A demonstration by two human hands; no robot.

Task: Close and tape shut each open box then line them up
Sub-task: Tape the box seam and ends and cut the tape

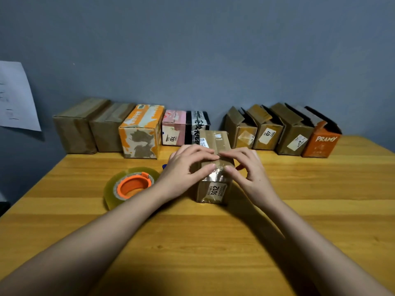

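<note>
A small brown box point(214, 190) with a "3012" label stands mid-table, its flaps down under a strip of clear tape. My left hand point(188, 162) and my right hand point(243, 165) lie on its top at the near end, fingers flat on the tape and thumbs pressing it down over the front edge. A roll of clear tape with an orange core point(130, 185) lies on the table just left of the box. Along the wall, several closed boxes point(141, 131) stand in a row on the left, and several open-flapped boxes point(267, 129) stand on the right.
The wooden table point(213, 242) stretches toward me with bare surface. An orange "PRAMY" box point(321, 144) ends the right-hand row. A sheet of paper point(16, 97) hangs on the grey wall at left. A small blue object point(164, 166) peeks out behind my left hand.
</note>
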